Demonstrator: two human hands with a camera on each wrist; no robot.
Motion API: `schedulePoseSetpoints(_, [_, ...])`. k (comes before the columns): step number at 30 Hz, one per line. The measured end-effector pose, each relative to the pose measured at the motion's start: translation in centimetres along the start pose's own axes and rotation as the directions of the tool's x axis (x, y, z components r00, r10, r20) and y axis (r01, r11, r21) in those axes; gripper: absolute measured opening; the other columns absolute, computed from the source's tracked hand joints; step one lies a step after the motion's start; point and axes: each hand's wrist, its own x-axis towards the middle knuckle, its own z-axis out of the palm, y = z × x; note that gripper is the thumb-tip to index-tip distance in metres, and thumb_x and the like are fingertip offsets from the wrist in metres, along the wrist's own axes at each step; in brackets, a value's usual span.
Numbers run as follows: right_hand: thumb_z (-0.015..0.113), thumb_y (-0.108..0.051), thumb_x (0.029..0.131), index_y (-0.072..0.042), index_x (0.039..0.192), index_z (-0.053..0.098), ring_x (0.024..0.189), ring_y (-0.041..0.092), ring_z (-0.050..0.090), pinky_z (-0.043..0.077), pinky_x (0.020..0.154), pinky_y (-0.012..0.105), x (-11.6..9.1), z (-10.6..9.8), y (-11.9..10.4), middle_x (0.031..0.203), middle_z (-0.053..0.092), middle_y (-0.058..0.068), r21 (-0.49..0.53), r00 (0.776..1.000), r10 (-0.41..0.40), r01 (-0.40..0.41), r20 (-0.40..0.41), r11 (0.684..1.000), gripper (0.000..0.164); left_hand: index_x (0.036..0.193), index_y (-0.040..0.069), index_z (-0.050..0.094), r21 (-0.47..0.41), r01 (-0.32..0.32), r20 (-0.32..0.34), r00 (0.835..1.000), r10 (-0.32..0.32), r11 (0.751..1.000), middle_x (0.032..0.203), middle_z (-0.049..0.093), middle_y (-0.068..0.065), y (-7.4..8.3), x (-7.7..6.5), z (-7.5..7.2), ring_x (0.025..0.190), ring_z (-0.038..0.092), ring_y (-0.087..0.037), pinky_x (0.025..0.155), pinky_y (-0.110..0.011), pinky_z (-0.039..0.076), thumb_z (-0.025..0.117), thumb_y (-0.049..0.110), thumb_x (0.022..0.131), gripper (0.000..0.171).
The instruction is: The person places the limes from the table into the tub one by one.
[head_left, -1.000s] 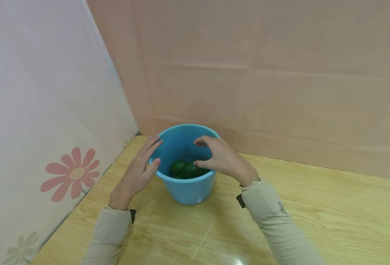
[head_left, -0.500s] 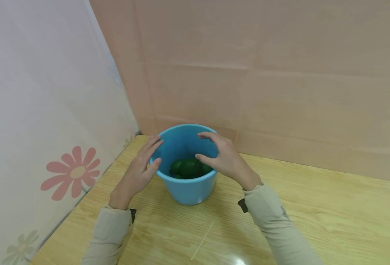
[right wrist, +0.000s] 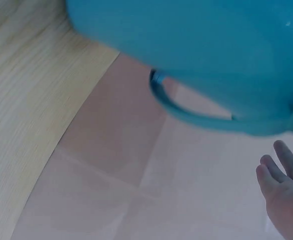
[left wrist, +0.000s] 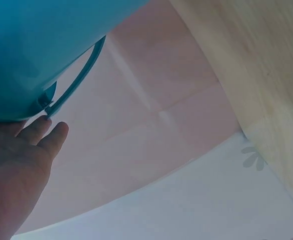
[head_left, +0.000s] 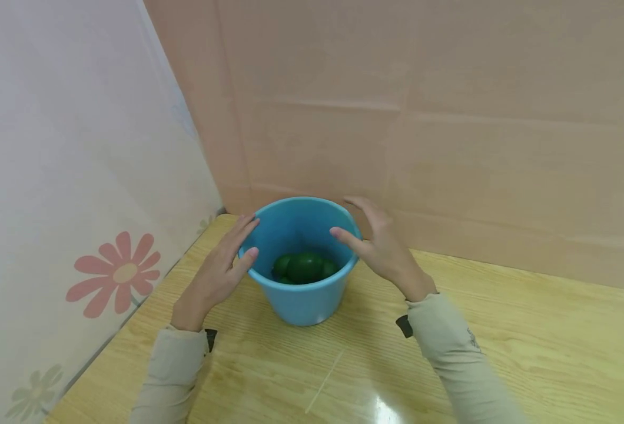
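A light blue bucket stands upright on the wooden table, with several smooth, dark green, rounded things at its bottom. At its left rim is my left hand, fingers loosely extended, fingertips right at the edge. In the left wrist view, the fingers lie beside the bucket's handle. My right hand is at the right rim, its thumb overlapping the bucket's opening and the other fingers spread outside. The right wrist view shows the right hand's fingers apart from the bucket wall, below the handle.
The wooden table extends to the right and front. Behind it hangs a pinkish-brown sheet. A pale sheet with printed flowers closes off the left side, near the bucket.
My right hand has moved out from over the bucket's inside to the right rim, its fingers spreading wider. More of the dark green things shows. The left hand stays at the left rim.
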Motion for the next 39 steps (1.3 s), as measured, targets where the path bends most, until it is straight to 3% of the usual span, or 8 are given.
schedulePoseSetpoints(9, [0.055,-0.057,0.082,-0.04,0.139,0.028,0.139,0.018,0.024,0.026,0.107,0.055,-0.9,-3.1,1.8,0.147,0.029,-0.011,-0.038,0.983,0.184,-0.183,0.016,0.982,0.066,0.145,0.026,0.024,0.064,0.01,-0.002,1.0,-0.01,0.998,0.153,0.015,0.012,1.0,1.4,-0.2,0.144,0.006,-0.015,0.109,-0.058,0.019,0.039,0.044,0.095,0.055])
schedulePoseSetpoints(21, [0.058,-0.048,0.084,-0.027,0.143,0.029,0.139,0.023,0.023,0.022,0.108,0.055,-1.6,-6.5,3.9,0.149,0.028,-0.004,-0.099,0.986,0.159,-0.164,-0.051,0.982,0.069,0.145,0.033,0.019,0.147,-0.009,-0.018,1.0,0.012,0.989,0.153,0.018,0.01,1.6,3.0,-0.6,0.144,0.008,-0.016,0.11,-0.056,0.02,0.039,0.048,0.094,0.057])
schedulePoseSetpoints(29, [0.056,-0.049,0.085,-0.023,0.145,0.024,0.141,0.029,0.017,0.019,0.108,0.059,-2.6,-8.6,5.4,0.153,0.019,0.001,-0.162,0.972,0.214,-0.228,-0.098,0.96,0.073,0.147,0.026,0.016,0.247,-0.067,-0.026,0.997,0.076,0.967,0.154,0.015,0.004,2.3,4.8,-0.8,0.144,0.007,-0.02,0.111,-0.055,0.017,0.04,0.051,0.092,0.064])
schedulePoseSetpoints(36, [0.056,-0.047,0.086,-0.021,0.147,0.02,0.139,0.036,0.017,0.021,0.103,0.064,-3.4,-9.7,7.1,0.154,0.014,0.004,-0.21,0.962,0.222,-0.253,-0.162,0.944,0.075,0.147,0.023,0.016,0.302,-0.052,-0.049,0.996,0.07,0.952,0.155,0.011,0.001,1.9,6.0,-1.0,0.144,0.005,-0.024,0.111,-0.057,0.015,0.04,0.055,0.091,0.069])
schedulePoseSetpoints(39, [0.058,-0.045,0.085,-0.017,0.146,0.022,0.138,0.038,0.018,0.02,0.105,0.063,-3.7,-9.9,7.9,0.152,0.017,0.01,-0.255,0.959,0.183,-0.236,-0.216,0.937,0.076,0.148,0.021,0.013,0.342,-0.048,-0.065,0.995,0.075,0.938,0.155,0.011,-0.002,1.5,6.5,-1.2,0.144,0.004,-0.026,0.111,-0.057,0.013,0.041,0.054,0.09,0.072])
